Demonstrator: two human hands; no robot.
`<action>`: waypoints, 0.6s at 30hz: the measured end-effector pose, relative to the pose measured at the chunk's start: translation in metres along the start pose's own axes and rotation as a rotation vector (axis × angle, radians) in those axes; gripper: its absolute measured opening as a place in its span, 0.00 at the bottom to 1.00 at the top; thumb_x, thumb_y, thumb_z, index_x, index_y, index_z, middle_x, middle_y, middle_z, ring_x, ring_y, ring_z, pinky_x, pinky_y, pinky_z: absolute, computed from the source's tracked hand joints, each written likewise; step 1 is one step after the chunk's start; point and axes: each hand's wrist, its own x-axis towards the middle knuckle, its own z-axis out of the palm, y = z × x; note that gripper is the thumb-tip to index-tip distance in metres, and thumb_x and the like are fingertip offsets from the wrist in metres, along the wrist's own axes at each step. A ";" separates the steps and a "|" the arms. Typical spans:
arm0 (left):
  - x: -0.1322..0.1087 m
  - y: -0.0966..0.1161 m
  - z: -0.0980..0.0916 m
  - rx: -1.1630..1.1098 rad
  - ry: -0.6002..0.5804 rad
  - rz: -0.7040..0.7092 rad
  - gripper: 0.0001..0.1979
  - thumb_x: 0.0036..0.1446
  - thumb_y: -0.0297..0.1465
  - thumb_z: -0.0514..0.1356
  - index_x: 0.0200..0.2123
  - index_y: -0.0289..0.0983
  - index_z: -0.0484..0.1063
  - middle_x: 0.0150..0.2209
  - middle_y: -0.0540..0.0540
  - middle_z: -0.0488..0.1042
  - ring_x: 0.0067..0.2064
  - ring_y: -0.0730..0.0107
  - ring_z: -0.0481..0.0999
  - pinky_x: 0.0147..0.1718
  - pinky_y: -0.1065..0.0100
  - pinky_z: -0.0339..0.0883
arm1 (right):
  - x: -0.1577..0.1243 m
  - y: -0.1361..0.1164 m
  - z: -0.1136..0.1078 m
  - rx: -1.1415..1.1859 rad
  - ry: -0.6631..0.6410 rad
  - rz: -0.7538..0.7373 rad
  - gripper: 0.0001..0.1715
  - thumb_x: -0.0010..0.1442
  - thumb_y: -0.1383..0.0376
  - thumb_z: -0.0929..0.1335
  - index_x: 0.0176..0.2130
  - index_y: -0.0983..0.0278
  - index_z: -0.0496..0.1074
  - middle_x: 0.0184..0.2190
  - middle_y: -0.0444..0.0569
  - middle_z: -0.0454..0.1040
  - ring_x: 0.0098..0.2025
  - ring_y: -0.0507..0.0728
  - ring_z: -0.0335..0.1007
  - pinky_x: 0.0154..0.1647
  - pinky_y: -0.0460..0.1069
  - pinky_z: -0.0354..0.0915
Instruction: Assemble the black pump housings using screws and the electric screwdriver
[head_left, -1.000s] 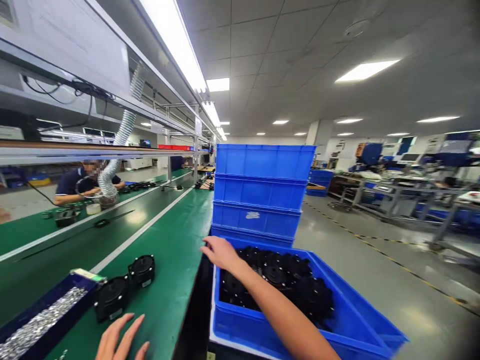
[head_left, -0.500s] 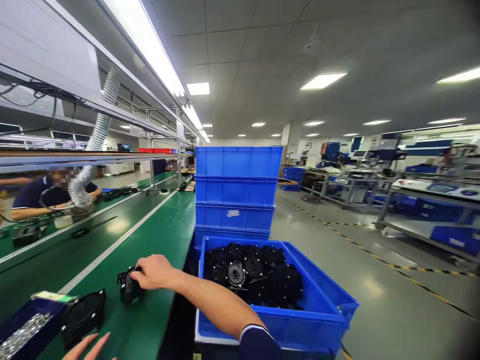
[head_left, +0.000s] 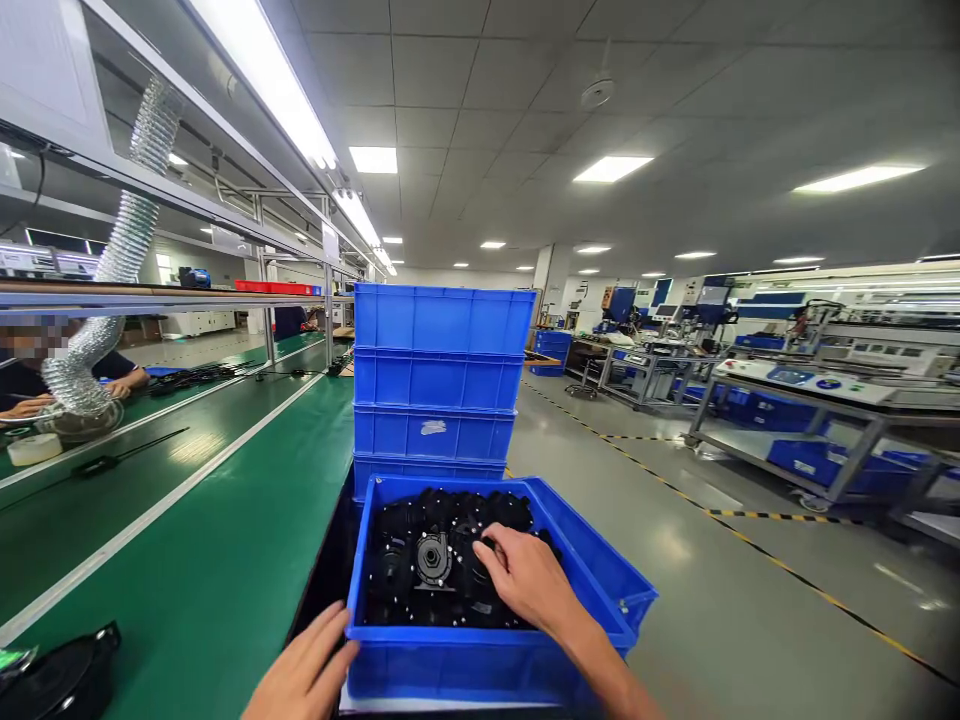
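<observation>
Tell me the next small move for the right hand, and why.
Probably let the right hand relax and lift clear of the bin: it is at a black part that lies among similar parts, so that part seems well supported. The left hand is at the bin's near-left corner, out of the way. Whether the right hand grips anything is unclear.

We log grey floor (head_left: 750,610) (striped tape (head_left: 784,515) on it), panelled ceiling (head_left: 525,70), tube light (head_left: 262,70), long green bench (head_left: 247,520), wheeled table (head_left: 832,387).
</observation>
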 end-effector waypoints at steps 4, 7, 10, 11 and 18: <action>0.106 0.007 0.069 -0.207 -0.313 0.187 0.24 0.69 0.24 0.57 0.66 0.43 0.70 0.72 0.47 0.63 0.74 0.56 0.58 0.69 0.52 0.65 | -0.018 0.023 0.001 0.078 0.013 0.034 0.18 0.74 0.55 0.60 0.38 0.58 0.74 0.25 0.46 0.73 0.28 0.60 0.71 0.32 0.52 0.57; 0.139 0.003 0.126 -0.365 -0.483 0.307 0.32 0.67 0.38 0.66 0.71 0.44 0.63 0.75 0.42 0.56 0.77 0.48 0.47 0.73 0.38 0.52 | -0.025 0.036 0.001 0.206 0.012 0.060 0.22 0.75 0.50 0.60 0.37 0.56 0.73 0.25 0.46 0.71 0.28 0.61 0.69 0.31 0.53 0.59; 0.143 -0.011 0.169 -0.393 -0.559 0.380 0.44 0.56 0.43 0.73 0.72 0.47 0.61 0.77 0.42 0.48 0.78 0.39 0.40 0.72 0.30 0.41 | -0.025 0.049 0.005 0.277 -0.015 0.084 0.24 0.74 0.46 0.60 0.34 0.55 0.72 0.25 0.46 0.68 0.28 0.61 0.67 0.30 0.53 0.59; 0.144 -0.019 0.177 -0.391 -0.575 0.378 0.48 0.52 0.42 0.75 0.73 0.50 0.60 0.78 0.42 0.46 0.78 0.36 0.40 0.71 0.28 0.39 | -0.023 0.052 0.008 0.290 -0.024 0.088 0.25 0.74 0.45 0.60 0.34 0.55 0.71 0.24 0.46 0.68 0.28 0.61 0.66 0.30 0.53 0.59; 0.168 -0.078 0.185 -0.407 -0.612 0.261 0.55 0.46 0.44 0.79 0.73 0.61 0.55 0.76 0.39 0.51 0.75 0.29 0.48 0.68 0.27 0.45 | 0.008 0.027 0.056 0.219 -0.152 0.083 0.20 0.73 0.53 0.60 0.35 0.58 0.72 0.24 0.45 0.72 0.27 0.59 0.70 0.30 0.51 0.58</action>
